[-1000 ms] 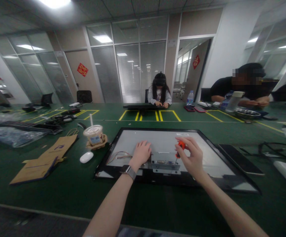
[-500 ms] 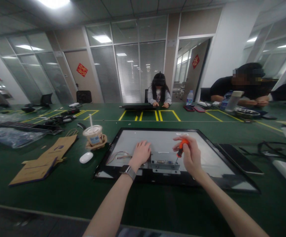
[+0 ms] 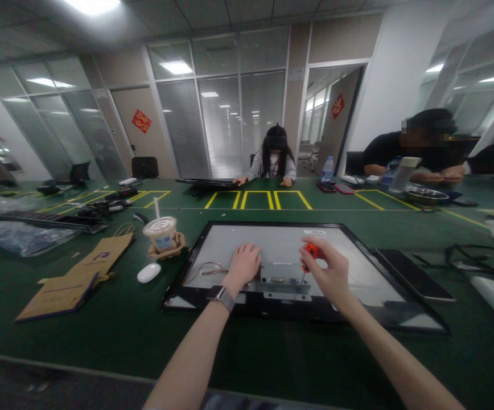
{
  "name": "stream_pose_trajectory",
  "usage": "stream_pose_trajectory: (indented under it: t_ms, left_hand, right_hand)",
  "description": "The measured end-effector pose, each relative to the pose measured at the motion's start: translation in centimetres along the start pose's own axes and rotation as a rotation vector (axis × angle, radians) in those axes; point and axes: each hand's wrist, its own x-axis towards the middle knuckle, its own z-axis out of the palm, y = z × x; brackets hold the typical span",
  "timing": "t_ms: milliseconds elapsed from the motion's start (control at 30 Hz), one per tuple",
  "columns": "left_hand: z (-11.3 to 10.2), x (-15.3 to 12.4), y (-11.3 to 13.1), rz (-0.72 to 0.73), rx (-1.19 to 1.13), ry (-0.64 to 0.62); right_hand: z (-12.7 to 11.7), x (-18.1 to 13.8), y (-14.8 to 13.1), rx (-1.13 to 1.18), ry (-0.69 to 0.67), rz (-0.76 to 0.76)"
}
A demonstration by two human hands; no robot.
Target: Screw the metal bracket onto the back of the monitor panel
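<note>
A monitor panel point(image 3: 221, 242) with a black frame lies flat on the green table, its grey back upward. A metal bracket point(image 3: 287, 273) with video ports sits near its front edge. My left hand point(image 3: 246, 263) rests flat on the panel just left of the bracket, fingers stretched out. In my right hand point(image 3: 332, 270) is an orange and black screwdriver point(image 3: 312, 250), gripped by the handle. Its shaft points down to the bracket's right end; whether the tip touches a screw I cannot tell. Loose thin wires point(image 3: 206, 267) lie left of my left hand.
Left of the panel are a lidded drink cup point(image 3: 161, 234), a white mouse point(image 3: 148, 273) and a brown paper bag point(image 3: 97, 259). A black phone-like slab point(image 3: 415, 274) lies at the right. Across the table a person point(image 3: 275, 154) sits beside another dark panel point(image 3: 206, 182).
My right hand and the screwdriver handle have tilted slightly left, making the shaft more upright. My left hand is unmoved. Across the table, the dark panel has shifted left with the person's hand.
</note>
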Motion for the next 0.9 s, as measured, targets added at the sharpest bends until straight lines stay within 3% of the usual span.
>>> stream_pose_trajectory:
  t_ms: [333,667,900]
  left_hand:
    - [-0.54,-0.14,0.25,-0.010,-0.008,-0.017]
    - [-0.06,-0.03,0.01,0.000,-0.007,0.001]
    - [0.12,0.04,-0.09,0.005,-0.009,0.014]
  right_hand:
    - [-0.30,-0.46,0.04,0.119,-0.062,0.020]
    - [-0.06,0.19,-0.20,-0.013,0.070,-0.071]
    - [-0.01,0.13,-0.06,-0.007,0.105,-0.050]
